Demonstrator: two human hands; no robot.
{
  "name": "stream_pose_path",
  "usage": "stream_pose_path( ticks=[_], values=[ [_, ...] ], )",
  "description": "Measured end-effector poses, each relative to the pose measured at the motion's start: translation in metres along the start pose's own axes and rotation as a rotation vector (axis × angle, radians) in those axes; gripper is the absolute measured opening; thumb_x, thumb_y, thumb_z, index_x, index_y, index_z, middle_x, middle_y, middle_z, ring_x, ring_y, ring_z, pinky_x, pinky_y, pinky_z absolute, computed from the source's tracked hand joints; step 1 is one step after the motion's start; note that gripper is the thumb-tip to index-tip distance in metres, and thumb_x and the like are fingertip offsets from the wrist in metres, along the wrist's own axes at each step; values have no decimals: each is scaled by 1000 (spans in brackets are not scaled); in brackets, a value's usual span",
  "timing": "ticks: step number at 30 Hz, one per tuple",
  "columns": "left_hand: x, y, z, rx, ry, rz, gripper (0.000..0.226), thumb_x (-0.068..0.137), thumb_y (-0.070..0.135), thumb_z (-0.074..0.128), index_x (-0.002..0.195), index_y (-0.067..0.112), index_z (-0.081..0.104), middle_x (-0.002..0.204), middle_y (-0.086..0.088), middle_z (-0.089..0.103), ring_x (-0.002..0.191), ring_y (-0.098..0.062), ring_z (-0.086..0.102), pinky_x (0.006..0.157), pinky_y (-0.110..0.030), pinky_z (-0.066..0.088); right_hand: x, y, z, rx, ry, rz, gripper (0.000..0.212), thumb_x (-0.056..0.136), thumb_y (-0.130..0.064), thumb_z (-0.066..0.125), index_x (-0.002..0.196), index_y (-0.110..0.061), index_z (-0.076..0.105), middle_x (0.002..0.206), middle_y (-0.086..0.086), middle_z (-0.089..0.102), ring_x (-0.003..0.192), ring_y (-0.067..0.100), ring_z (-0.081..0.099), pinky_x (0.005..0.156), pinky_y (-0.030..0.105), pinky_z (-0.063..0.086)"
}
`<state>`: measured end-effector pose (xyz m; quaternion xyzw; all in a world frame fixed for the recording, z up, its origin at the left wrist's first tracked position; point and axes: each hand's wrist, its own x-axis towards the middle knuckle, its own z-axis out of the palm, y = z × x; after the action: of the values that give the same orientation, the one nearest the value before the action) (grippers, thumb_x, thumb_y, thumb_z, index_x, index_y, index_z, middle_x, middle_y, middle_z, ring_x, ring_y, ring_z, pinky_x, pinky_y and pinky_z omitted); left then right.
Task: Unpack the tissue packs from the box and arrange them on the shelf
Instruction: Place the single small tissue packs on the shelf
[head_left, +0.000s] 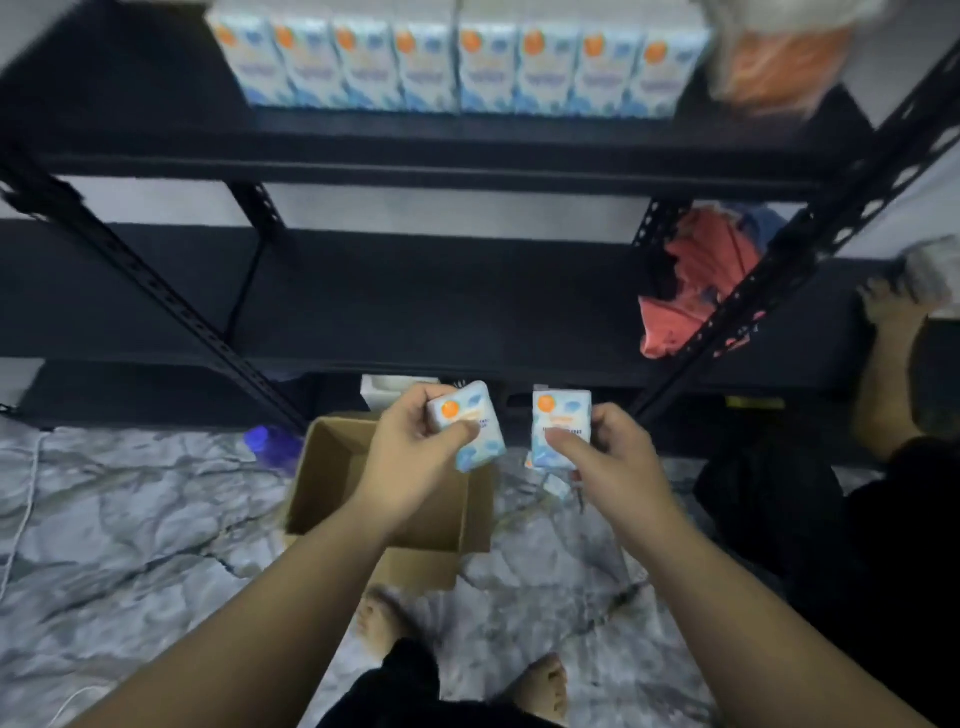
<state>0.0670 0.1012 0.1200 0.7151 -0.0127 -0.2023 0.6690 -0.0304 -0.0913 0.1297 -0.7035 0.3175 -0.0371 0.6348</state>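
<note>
Left hand pack tilted, right hand pack seemingly upright

A marbled grey floor fills the near part of the scene. A white cord runs along it at the far left. A blurred purple object lies on the floor by the foot of a black upright. On the right, crumpled pink-red cloth sits on the middle level, and higher up is a blurred orange and white bundle. At the right edge another person's arm reaches up, with dark clothing below.
</note>
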Motion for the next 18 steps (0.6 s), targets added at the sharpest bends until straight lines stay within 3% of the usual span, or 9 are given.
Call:
stream_pose_path(
  ticks=[4,8,11,18],
  values=[
    [14,39,-42,19,-7,85,23,88,-9,72,101,8,63,87,-6,73,81,-17,71,68,-29,58,4,-51,42,3,4,-61,16,88,-16,80,97,-16,67,94,-3,79,87,15,76,75,33,58],
    [39,76,-94,14,22,112,30,89,-6,72,111,11,63,102,-12,75,95,-28,75,79,-44,64,18,-95,98,27,2,-94,13,90,-9,74,101,-14,67,95,-1,79,89,17,76,74,34,60],
    [63,102,-137,12,21,145,35,88,-6,72,112,17,61,104,-6,75,97,-21,75,81,-45,64,27,-129,142,50,5,-143,13,92,-6,71,101,-14,67,94,-4,79,87,13,76,67,27,57],
    [115,159,-234,1,13,267,38,85,-1,80,114,16,62,101,-5,77,97,-25,75,81,-43,64,44,-201,235,110,-1,-268,19,91,-9,76,107,-17,68,97,-8,79,89,8,75,70,23,58]
  ],
)
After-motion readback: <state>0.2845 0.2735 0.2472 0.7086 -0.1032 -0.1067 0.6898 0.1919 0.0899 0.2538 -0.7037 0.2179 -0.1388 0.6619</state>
